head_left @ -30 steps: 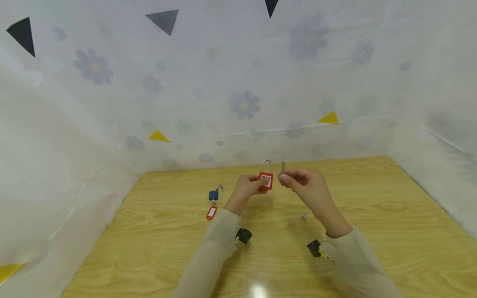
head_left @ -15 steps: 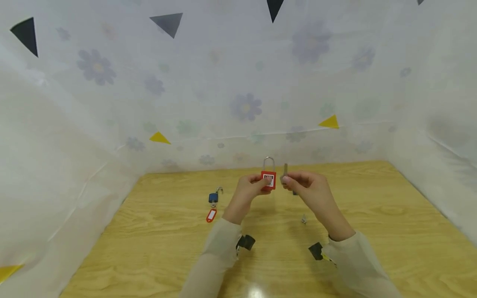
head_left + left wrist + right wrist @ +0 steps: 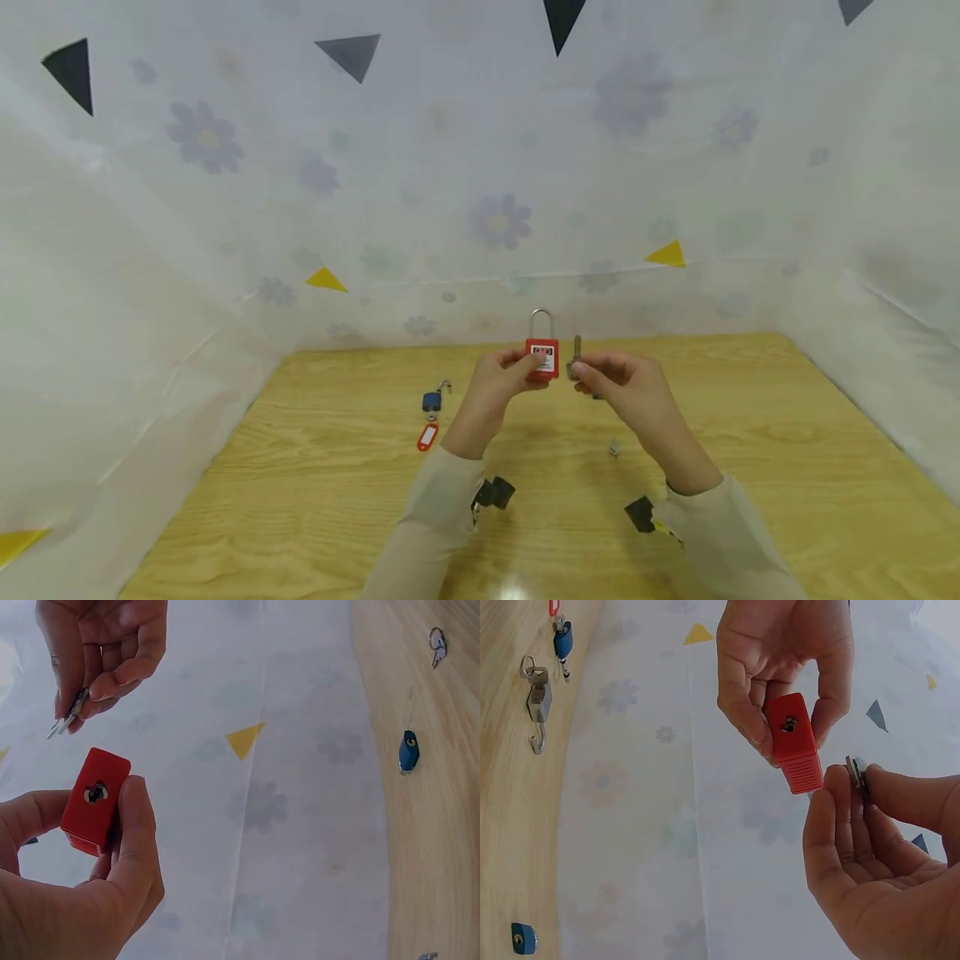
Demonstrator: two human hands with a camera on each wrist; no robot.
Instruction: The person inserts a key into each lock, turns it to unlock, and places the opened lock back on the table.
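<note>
A: What does the left hand (image 3: 498,385) have?

B: It pinches a red, box-shaped plastic padlock with a silver metal shackle (image 3: 542,357), thumb on one side and curled fingers on the other. The padlock is held upright in the air above the far middle of the pale wooden table (image 3: 787,450), shackle pointing to twelve o'clock, a white label on its near face.

A: And the right hand (image 3: 626,387)?

B: Just beside the padlock, at its three o'clock, not touching it. Its thumb and forefinger pinch a small silver metal key (image 3: 576,350), blade pointing up.

A: What do the wrist views add?

B: The underside. In the left wrist view the padlock's bottom face (image 3: 95,799) shows a round metal keyhole, with the key (image 3: 69,720) above it at twelve o'clock and clearly apart. The right wrist view shows the same keyhole and ribbed sides on the red body (image 3: 795,746), which the head view hides.

A: Anything else on the table?

B: In the head view a small blue padlock with an open shackle (image 3: 432,400) lies at the left hand's nine o'clock, with a red plastic key tag (image 3: 427,437) just below it. The right wrist view alone shows a grey metal padlock with an open shackle and a key ring (image 3: 537,701) clearly.
</note>
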